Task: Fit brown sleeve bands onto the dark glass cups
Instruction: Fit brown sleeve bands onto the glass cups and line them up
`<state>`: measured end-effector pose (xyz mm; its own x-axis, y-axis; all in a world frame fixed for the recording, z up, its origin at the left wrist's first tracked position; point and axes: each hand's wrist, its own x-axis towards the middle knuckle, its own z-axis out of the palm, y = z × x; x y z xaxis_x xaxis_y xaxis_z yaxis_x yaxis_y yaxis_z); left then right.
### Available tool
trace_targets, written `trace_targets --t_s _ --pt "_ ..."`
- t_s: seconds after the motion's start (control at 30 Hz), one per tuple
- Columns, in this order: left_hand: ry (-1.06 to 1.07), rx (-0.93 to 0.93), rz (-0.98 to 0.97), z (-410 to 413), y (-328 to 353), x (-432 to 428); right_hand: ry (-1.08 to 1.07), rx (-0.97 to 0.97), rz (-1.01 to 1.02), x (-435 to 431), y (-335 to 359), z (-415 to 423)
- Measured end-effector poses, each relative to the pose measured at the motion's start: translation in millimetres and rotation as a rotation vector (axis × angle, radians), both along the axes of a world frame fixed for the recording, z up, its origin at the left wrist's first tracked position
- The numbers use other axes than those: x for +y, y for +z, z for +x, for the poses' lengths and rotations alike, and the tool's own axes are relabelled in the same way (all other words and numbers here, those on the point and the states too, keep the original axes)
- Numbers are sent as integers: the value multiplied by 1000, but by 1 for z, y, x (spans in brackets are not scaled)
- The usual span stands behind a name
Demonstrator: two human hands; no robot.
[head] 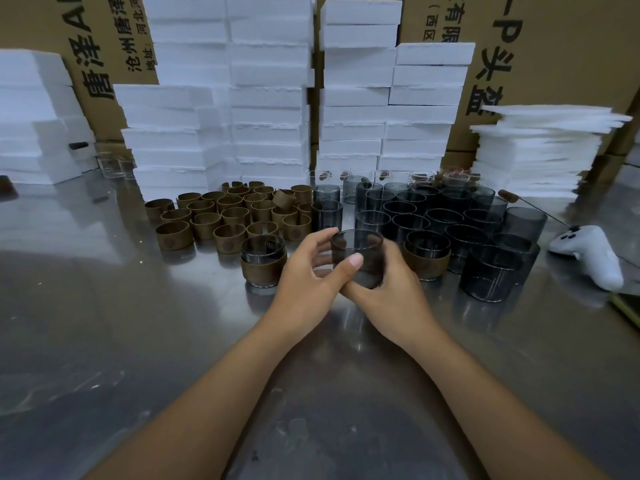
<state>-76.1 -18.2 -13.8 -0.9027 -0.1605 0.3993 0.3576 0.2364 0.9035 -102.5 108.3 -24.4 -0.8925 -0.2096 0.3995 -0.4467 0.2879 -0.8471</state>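
— What sat at the far left?

— A stack of white foam blocks (31, 116), cut off by the frame edge. On the steel table (138, 341), at ten o'clock from the held cup, stood a cluster of loose brown sleeve bands (228, 216); the rear ones were half hidden behind the front rows, and one lay tilted on top.

— And the hands?

— A sleeved cup (264, 261) stood just beside the left hand (308, 275), at its nine o'clock. The left hand gripped the dark glass cup (356, 251), thumb pressed on its near wall and fingers curled to the rim. The right hand (394, 292) cradled the same cup from four o'clock; its fingertips were hidden behind the glass. The cup was lifted off the table, at centre frame.

— Was a band on it?

— I could not tell; the lower wall looked brownish, but the hands covered it.

— Further right?

— A second sleeved cup (427, 259) was partly hidden behind the right hand. Beyond it, at two o'clock, stood crowded bare dark cups (485, 230), overlapping so they could not be counted. A white controller (588, 254) lay at three o'clock, with foam sheets (540, 157) piled behind.
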Motion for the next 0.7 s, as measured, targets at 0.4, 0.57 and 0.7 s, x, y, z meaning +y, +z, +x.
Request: trace_targets --t_s 0.4,0.57,0.7 --pt "46 223 -231 8 1 3 -87 -8 -28 -1 -6 -10" --pt "5 187 -358 8 -1 3 -112 -4 -11 2 -4 -14" --pt "18 184 -356 6 -2 2 -133 3 -31 3 -1 -13"
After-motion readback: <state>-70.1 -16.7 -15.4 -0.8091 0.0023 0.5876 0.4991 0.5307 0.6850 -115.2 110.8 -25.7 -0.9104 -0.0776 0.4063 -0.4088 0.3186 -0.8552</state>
